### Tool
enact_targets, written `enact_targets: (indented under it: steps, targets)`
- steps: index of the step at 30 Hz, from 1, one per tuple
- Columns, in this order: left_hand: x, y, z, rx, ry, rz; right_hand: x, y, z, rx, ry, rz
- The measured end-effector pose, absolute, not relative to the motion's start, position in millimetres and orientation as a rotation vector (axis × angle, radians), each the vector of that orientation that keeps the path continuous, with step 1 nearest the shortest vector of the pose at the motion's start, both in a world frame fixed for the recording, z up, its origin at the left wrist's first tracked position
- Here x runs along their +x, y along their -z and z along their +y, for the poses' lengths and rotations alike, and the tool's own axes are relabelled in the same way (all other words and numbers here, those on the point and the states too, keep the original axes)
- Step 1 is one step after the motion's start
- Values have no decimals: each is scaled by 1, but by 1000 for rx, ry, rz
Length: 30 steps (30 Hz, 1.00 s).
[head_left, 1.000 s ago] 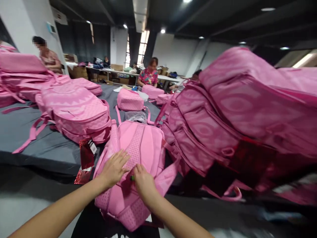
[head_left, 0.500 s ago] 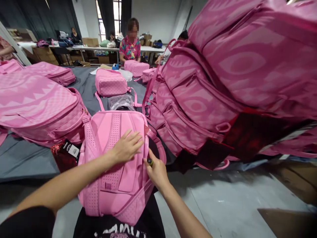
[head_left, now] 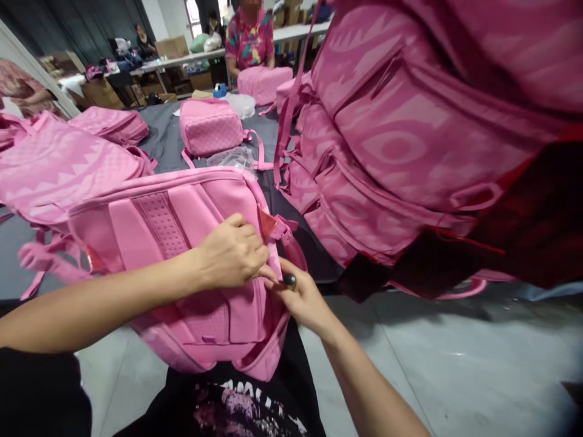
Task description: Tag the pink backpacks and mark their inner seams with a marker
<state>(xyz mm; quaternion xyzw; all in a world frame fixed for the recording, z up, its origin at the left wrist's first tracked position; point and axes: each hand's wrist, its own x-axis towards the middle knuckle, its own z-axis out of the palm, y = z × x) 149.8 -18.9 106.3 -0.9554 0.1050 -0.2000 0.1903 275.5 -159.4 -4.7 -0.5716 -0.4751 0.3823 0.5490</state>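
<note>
A pink backpack (head_left: 132,224) leans on the table edge and my lap, its padded back panel facing me. My left hand (head_left: 234,252) is closed, pinching the fabric along the backpack's right side edge. Just beside it, my right hand (head_left: 303,297) is curled round a small tool with a dark round end (head_left: 289,280), the rest hidden in the palm. Its fingertips meet the same edge. Above the hands a shiny red flap (head_left: 266,223) sticks out near the strap. One shoulder strap (head_left: 54,261) hangs out to the left.
Several darker pink backpacks (head_left: 396,145) are piled high at right, dark red sheets (head_left: 523,218) hanging below. More pink bags (head_left: 212,127) and clear plastic (head_left: 234,159) lie on the grey-covered table (head_left: 164,130). Across it, a person (head_left: 250,39) handles another pink bag.
My left hand has gone from lying flat on the back panel to pinching the side edge. The backpack has tilted, and its left strap has swung outward. The view has shifted.
</note>
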Motion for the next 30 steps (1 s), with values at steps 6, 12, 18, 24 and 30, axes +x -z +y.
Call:
enact_targets:
  steps: [6,12,18,24,30]
  targets:
    - [150,-95,35,-2704,277,295,293,26,-131,-1284,-1032,-1141]
    - [129,-131,88,-2548,482,34,289,31,-137,-1426,-951,-1187]
    - [131,-94,38,-2639,373,162,292,29,-142,-1563,-887,-1060]
    - [131,-68,3,-2905,263,51,297,3,-174,-1556,-528,-823]
    - [117,-77,4,-3151,258,235,281,-3,-179,-1359,-805,-792]
